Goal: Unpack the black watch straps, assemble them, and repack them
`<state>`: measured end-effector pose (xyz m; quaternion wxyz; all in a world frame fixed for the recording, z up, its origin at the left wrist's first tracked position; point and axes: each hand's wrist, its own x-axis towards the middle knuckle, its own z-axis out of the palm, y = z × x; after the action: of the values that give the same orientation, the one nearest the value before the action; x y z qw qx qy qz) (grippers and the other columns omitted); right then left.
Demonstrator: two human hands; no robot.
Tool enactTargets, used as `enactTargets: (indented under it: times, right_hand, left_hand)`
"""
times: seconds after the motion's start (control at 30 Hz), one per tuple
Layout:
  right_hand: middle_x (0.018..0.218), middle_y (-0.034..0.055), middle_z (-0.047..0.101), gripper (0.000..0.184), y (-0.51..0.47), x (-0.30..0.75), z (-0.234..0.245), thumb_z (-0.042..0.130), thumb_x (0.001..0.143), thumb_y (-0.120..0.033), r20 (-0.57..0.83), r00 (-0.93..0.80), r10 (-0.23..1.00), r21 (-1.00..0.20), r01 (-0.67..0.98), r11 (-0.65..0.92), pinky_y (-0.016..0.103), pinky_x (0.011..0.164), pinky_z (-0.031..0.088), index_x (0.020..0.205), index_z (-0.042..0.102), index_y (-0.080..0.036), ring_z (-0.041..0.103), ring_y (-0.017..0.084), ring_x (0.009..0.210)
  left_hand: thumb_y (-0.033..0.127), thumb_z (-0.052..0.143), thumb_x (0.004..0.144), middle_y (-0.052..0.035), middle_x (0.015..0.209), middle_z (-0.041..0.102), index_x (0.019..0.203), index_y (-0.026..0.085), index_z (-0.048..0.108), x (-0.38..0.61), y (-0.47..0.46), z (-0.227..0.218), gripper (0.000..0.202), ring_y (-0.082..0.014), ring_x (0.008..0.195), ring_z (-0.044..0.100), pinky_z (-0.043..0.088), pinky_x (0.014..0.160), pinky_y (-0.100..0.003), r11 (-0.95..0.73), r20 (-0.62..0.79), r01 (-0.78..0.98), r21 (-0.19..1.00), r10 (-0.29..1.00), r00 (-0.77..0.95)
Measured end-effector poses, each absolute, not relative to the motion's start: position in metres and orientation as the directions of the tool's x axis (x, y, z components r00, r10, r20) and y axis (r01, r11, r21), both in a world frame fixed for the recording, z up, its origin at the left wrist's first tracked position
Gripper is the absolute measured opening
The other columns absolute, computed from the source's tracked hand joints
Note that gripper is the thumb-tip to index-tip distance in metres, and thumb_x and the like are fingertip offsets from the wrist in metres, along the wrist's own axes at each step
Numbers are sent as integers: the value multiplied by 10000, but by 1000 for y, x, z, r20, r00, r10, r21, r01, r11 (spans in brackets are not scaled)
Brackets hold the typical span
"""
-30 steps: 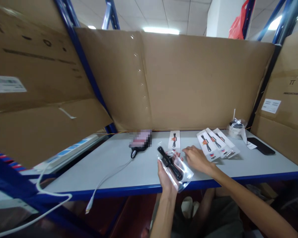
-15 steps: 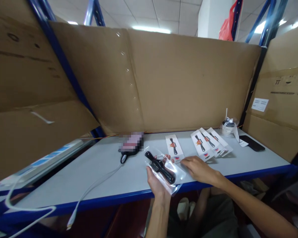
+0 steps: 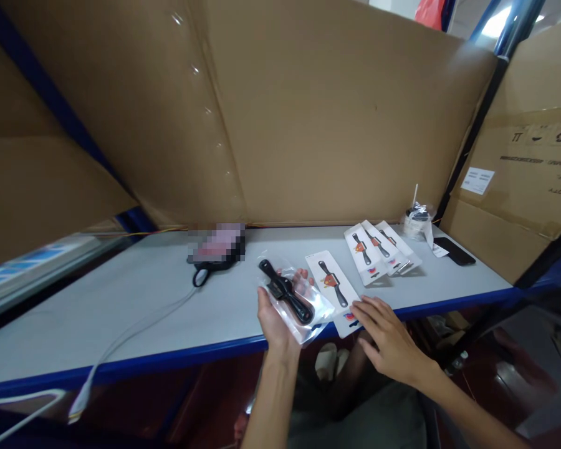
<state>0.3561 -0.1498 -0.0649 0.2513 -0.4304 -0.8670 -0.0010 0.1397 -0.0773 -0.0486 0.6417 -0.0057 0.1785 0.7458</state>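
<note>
A black spokeshave (image 3: 286,292) in a clear plastic bag (image 3: 321,310) rests in my left hand (image 3: 275,321), whose fingers curl round the far side and thumb lies along the near side. My right hand (image 3: 387,337) has its fingers stretched out over the lower right edge of a flat white box (image 3: 315,265) printed with a spokeshave picture. The thumb of that hand is apart from the fingers, below the box. The box's lower end, with a hang hole, juts over the table's front edge.
Several similar white boxes (image 3: 365,254) lie fanned out at the right. Behind them are a plastic-wrapped cup with a straw (image 3: 417,219) and a black phone (image 3: 454,251). A blurred-out device (image 3: 217,246) with a white cable (image 3: 138,330) lies left. Cardboard (image 3: 308,125) walls the grey table (image 3: 168,280).
My right hand has opened out, and the flat white box beneath its fingers has slid toward the table's front edge. My left hand still holds the bagged spokeshave. The camera has tilted down.
</note>
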Motion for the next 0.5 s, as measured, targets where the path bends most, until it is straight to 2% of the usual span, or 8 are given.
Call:
enactTargets:
  times: [0.1,0.2,0.3,0.4,0.47,0.5]
  right_hand:
    - [1275,164,663,496,-142,355,-73,559,937,-127,524,-474,708,-148,768,623,574,1077,495,1427,587,-193,577,324,1258]
    - [1041,133,704,372,-137,362,-68,509,984,-144,659,-406,633,-190,725,662,481,912,584,1301,696,-201,667,281,1020]
    - [1012,104,732,316,-146,379,-56,495,1023,-191,741,-182,647,-378,682,626,393,849,607,1214,742,-234,711,242,951]
    - [1012,69,778,263,-174,404,-51,533,1028,-269,675,72,735,-601,631,490,327,747,640,1184,745,-267,756,215,823]
    - [969,55,799,280,-202,425,-55,537,1027,-314,626,118,771,-651,623,433,309,670,650,1223,735,-292,764,215,723]
    - [1016,61,802,300,-218,436,-58,542,1023,-335,599,108,793,-643,656,396,319,684,658,1260,724,-307,776,229,748]
  left_hand:
    - [543,359,1028,-122,1009,746,1158,207,692,142,-79,-44,491,-274,993,733,602,895,-444,-80,-264,-959,273,952,-154]
    - [529,381,1027,-107,987,739,1168,222,680,143,-80,-42,452,-266,988,733,595,911,-448,-105,-283,-951,292,940,-191]
    - [539,392,1022,-108,981,733,1152,224,670,145,-78,-42,439,-259,966,735,589,915,-446,-114,-290,-949,295,935,-203]
    - [558,397,1015,-126,991,729,1125,206,666,146,-74,-45,456,-263,949,736,583,908,-444,-99,-291,-952,289,938,-186]
    - [560,414,1010,-133,992,728,1129,203,666,146,-72,-47,453,-266,937,737,582,897,-441,-108,-284,-953,283,939,-191]
    - [559,425,1007,-133,989,728,1134,203,668,146,-71,-48,449,-267,929,738,583,890,-441,-119,-278,-953,279,940,-198]
